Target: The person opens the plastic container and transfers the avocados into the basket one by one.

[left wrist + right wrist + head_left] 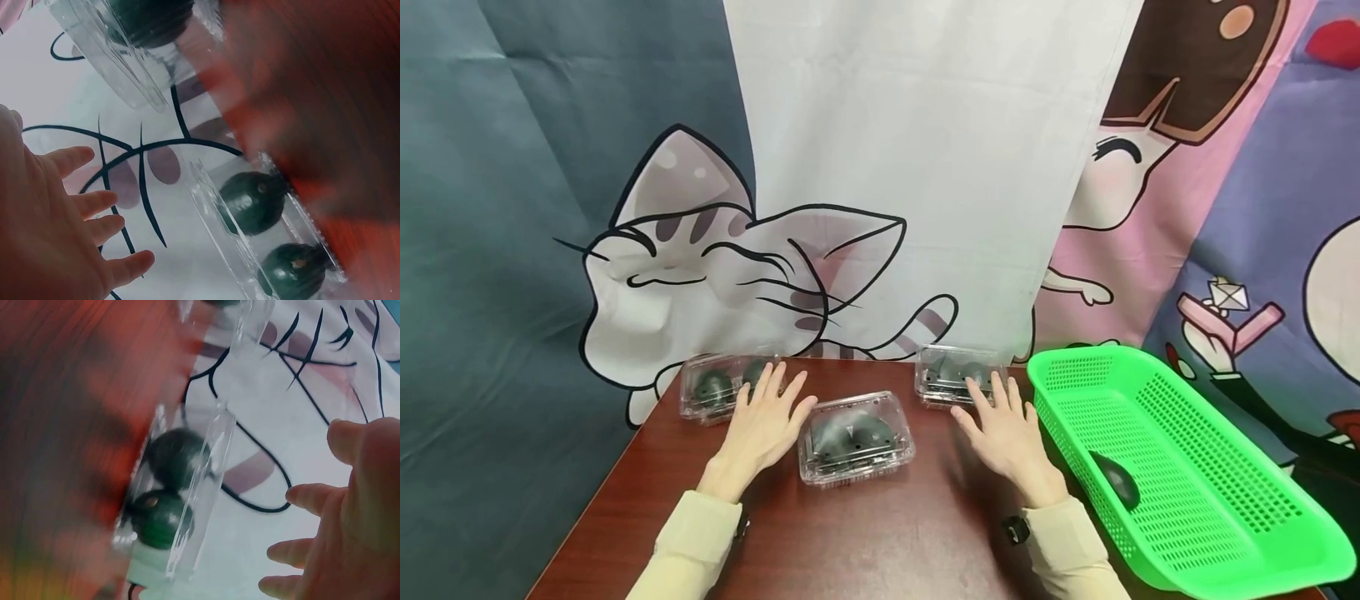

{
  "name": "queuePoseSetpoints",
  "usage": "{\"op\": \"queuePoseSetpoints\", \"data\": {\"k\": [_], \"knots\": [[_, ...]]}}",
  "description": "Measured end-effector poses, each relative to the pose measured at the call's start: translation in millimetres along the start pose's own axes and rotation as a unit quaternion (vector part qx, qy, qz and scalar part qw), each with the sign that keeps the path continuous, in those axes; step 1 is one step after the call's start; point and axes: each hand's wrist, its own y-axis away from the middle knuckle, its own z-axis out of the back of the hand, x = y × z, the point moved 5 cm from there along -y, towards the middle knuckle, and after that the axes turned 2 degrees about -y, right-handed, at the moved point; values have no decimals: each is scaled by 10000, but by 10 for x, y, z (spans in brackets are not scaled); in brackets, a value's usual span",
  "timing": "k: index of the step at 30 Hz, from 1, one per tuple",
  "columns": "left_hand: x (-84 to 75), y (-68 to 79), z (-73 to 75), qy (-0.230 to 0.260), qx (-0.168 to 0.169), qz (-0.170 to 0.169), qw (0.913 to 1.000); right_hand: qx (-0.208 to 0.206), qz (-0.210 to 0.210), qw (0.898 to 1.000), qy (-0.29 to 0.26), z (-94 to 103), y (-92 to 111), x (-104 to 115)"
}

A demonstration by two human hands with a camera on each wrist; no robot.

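Note:
My left hand (762, 432) is held over the table with its fingers spread and nothing in it. Its fingertips overlap the right end of a clear plastic clamshell box (698, 410) in the head view. Inside that box are two round, dark green fruits (253, 203). A second clear clamshell (857, 477), nearer me between the hands, holds similar dark fruit (874, 432). My right hand (1011, 437) is also spread and holds nothing. Its fingers overlap a third clamshell (928, 390) at the back, where two dark green fruits (162, 519) sit. All three lids look lowered.
A long bright green plastic basket (1210, 533) stands at the table's right side, close to my right hand. One dark oval fruit (1117, 481) lies in it, against the left wall. A cartoon-printed cloth (925, 167) hangs right behind the brown table (917, 550).

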Motion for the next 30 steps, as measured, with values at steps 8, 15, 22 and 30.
{"op": "queuePoseSetpoints", "data": {"k": [8, 15, 22, 30], "knots": [[187, 40, 19, 39, 83, 184, 9998, 18, 367, 9992, 136, -74, -56, 278], [348, 115, 54, 103, 50, 346, 9993, 152, 799, 9965, 215, -178, -98, 566], [514, 180, 59, 230, -12, 484, 9986, 269, 1078, 9936, 221, -216, -119, 881], [721, 281, 72, 326, 93, 747, 9966, 370, 1524, 9873, 249, -327, -141, 1194]]}}
